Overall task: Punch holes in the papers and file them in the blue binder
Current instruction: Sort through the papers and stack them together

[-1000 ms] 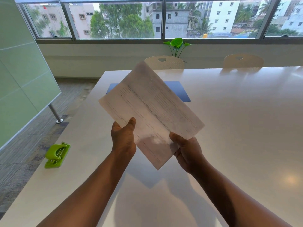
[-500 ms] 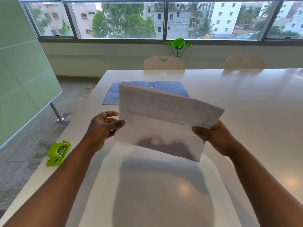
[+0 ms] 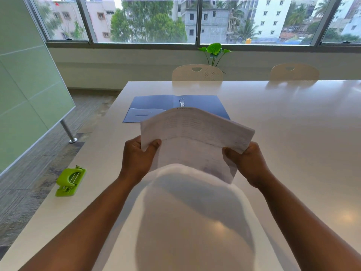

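I hold a stack of printed papers [image 3: 195, 137] above the white table [image 3: 293, 133], its top half bent over toward me. My left hand [image 3: 137, 155] grips the left edge, thumb on the front. My right hand [image 3: 248, 163] grips the right edge in the same way. Beyond the papers the blue binder [image 3: 156, 106] lies open flat, its metal ring [image 3: 182, 102] standing up at the spine. A green hole punch [image 3: 70, 181] sits near the table's left edge, well left of my left arm.
Two cream chairs [image 3: 197, 72] stand at the table's far side, with a potted plant [image 3: 214, 51] behind them by the window. A green glass panel on a metal leg [image 3: 67, 132] stands left of the table over the carpet.
The papers turned from a diagonal tilt to level and folded over at the top. My left hand let go for a moment and now grips the left edge again.
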`<state>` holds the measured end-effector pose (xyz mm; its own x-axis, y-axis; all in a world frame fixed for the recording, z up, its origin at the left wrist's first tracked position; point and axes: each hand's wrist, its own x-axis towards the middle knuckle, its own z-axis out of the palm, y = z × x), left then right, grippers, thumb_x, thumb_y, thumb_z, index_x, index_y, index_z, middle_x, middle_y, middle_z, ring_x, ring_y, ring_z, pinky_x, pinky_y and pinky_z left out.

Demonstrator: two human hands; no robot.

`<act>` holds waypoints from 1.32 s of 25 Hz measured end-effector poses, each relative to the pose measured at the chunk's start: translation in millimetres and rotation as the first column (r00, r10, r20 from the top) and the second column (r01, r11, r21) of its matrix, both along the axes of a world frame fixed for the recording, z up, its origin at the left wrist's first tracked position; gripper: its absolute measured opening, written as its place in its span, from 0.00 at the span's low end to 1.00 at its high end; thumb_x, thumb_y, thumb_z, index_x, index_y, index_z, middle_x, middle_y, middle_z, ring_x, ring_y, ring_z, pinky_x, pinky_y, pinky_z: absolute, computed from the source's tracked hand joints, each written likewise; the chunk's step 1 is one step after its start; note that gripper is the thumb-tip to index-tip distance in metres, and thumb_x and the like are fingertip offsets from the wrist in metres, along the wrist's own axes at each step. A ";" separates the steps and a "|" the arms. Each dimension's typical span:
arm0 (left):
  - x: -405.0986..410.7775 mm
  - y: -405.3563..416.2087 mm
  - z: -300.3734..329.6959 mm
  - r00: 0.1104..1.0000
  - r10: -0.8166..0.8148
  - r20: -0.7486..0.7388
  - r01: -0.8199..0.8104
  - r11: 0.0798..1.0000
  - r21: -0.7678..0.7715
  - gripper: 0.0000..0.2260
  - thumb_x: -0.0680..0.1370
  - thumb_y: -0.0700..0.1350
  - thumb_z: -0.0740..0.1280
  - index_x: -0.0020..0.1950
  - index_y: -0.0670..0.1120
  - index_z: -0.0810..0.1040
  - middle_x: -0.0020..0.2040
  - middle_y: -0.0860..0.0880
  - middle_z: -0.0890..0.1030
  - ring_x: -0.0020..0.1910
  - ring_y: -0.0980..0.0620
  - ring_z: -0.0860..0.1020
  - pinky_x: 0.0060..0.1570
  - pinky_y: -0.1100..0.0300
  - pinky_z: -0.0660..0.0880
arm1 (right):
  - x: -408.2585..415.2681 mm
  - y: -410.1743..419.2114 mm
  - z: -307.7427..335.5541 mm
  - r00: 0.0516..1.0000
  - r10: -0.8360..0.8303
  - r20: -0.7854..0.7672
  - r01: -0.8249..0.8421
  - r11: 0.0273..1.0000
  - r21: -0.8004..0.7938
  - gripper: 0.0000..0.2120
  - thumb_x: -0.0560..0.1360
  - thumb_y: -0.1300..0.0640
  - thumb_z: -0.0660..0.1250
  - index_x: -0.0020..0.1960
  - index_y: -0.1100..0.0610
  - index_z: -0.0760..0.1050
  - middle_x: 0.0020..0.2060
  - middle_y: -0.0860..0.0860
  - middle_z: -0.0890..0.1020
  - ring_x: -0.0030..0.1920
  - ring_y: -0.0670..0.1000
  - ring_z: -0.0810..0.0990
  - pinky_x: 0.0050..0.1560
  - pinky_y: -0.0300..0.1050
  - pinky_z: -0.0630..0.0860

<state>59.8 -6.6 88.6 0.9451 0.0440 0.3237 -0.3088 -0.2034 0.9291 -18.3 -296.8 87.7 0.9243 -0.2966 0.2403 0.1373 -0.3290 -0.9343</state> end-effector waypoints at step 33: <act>23.9 31.8 -17.2 0.913 -0.356 -0.201 0.363 0.932 -0.003 0.21 0.70 0.43 0.80 0.62 0.48 0.82 0.54 0.49 0.87 0.54 0.50 0.85 0.54 0.49 0.83 | 2.1 -9.0 -28.0 0.966 0.244 -0.082 -0.197 0.907 0.372 0.21 0.65 0.55 0.81 0.57 0.56 0.84 0.56 0.60 0.86 0.55 0.71 0.82 0.58 0.68 0.80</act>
